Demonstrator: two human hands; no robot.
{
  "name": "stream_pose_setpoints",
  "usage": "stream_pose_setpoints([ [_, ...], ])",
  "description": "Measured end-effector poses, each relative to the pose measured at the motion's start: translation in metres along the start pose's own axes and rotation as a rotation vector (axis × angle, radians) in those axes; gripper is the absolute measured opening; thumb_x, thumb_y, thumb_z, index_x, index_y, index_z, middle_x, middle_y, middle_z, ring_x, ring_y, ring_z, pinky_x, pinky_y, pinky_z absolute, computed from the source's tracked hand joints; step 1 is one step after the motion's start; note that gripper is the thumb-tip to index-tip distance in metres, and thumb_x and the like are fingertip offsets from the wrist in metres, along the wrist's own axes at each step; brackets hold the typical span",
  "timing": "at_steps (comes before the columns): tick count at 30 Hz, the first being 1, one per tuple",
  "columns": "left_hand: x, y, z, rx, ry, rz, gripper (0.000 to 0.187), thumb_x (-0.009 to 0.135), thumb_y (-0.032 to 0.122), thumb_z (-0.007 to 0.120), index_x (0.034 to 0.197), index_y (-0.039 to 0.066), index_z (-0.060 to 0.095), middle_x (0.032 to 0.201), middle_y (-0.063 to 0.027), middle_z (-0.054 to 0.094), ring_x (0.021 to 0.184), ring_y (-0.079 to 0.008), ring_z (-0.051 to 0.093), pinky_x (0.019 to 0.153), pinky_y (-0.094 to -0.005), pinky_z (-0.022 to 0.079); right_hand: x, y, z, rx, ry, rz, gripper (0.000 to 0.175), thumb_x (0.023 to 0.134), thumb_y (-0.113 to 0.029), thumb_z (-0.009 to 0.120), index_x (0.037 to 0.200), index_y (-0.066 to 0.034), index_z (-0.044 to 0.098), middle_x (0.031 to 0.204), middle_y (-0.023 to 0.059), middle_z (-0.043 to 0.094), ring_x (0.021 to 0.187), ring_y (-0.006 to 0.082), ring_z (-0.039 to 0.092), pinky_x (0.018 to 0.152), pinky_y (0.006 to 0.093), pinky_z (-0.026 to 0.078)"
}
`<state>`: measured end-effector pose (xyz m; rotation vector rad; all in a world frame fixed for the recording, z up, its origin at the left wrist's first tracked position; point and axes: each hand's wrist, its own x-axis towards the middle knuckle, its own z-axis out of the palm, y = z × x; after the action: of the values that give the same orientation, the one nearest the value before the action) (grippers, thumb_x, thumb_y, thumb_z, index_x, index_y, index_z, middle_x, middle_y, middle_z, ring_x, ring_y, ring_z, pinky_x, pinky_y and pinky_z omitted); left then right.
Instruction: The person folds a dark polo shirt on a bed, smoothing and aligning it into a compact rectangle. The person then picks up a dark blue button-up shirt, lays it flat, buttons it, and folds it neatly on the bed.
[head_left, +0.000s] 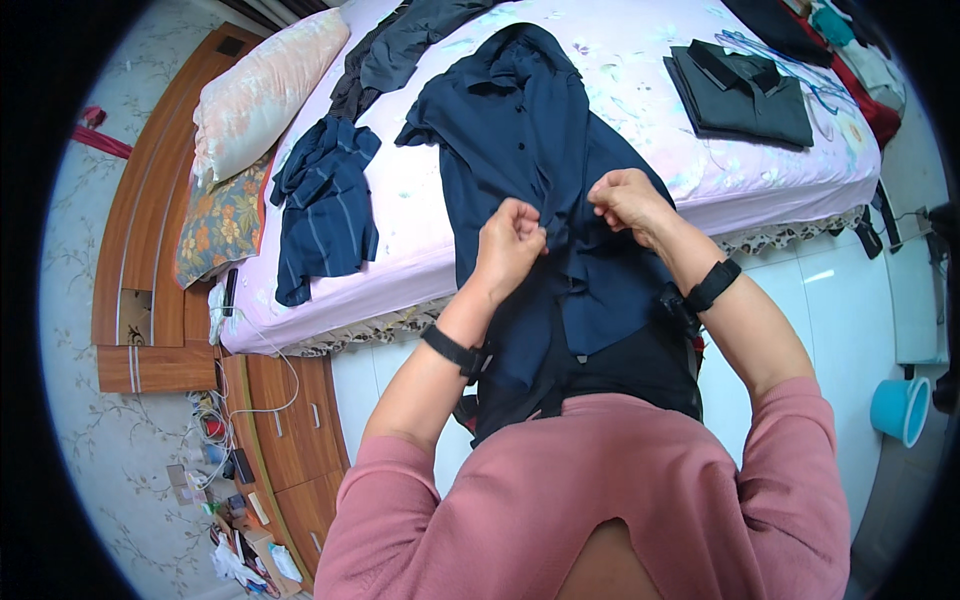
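Observation:
A dark blue button-up shirt lies front up, its collar away from me and its hem hanging over the bed's near edge towards my lap. Over its lower front, beside the button placket, is my left hand with fingers curled and thumb near the fingertips. My right hand is a short way to the right over the same shirt, its fingers bent into a pinch. Whether either hand grips cloth is hidden by the fingers. Both wrists wear black straps. The lower front edges hang apart.
On the bed lie a crumpled blue striped garment, a folded dark shirt, blue hangers, dark clothes and a pillow. A wooden cabinet with cables stands at left; a blue bucket is at right.

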<state>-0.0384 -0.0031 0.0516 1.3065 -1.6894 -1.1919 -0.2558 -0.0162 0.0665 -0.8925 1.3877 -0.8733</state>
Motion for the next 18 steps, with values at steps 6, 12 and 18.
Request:
stream_pose_setpoints([
  [6,-0.028,-0.014,-0.005,0.069,-0.094,-0.153,0.018,0.086,-0.007,0.061,0.099,0.0,0.051,0.079,-0.0031,0.058,0.067,-0.0105,0.064,0.061,-0.0246,0.054,0.044,-0.022,-0.011,-0.083,0.063,-0.212,0.01,0.089,-0.007,0.059,0.079,-0.0056,0.059,0.067,0.0037,0.059,0.048,0.0099,0.05,0.042,0.0235,0.039],
  [12,-0.041,-0.016,-0.002,0.068,-0.171,-0.211,0.014,0.085,-0.008,0.061,0.092,-0.001,0.052,0.076,-0.0028,0.056,0.067,-0.01,0.061,0.063,-0.0265,0.056,0.084,-0.056,0.002,-0.293,0.177,-0.189,0.019,0.09,-0.018,0.066,0.079,-0.0048,0.058,0.07,0.0068,0.063,0.051,0.013,0.057,0.043,0.0262,0.044],
  [18,-0.045,-0.007,0.002,0.098,-0.35,-0.234,0.012,0.083,-0.006,0.061,0.086,0.0,0.05,0.07,-0.006,0.061,0.065,-0.0128,0.065,0.061,-0.0273,0.054,0.095,-0.036,0.018,-0.254,0.064,-0.023,0.028,0.084,-0.018,0.075,0.068,-0.0088,0.055,0.058,0.0051,0.055,0.042,0.0132,0.048,0.039,0.026,0.036],
])
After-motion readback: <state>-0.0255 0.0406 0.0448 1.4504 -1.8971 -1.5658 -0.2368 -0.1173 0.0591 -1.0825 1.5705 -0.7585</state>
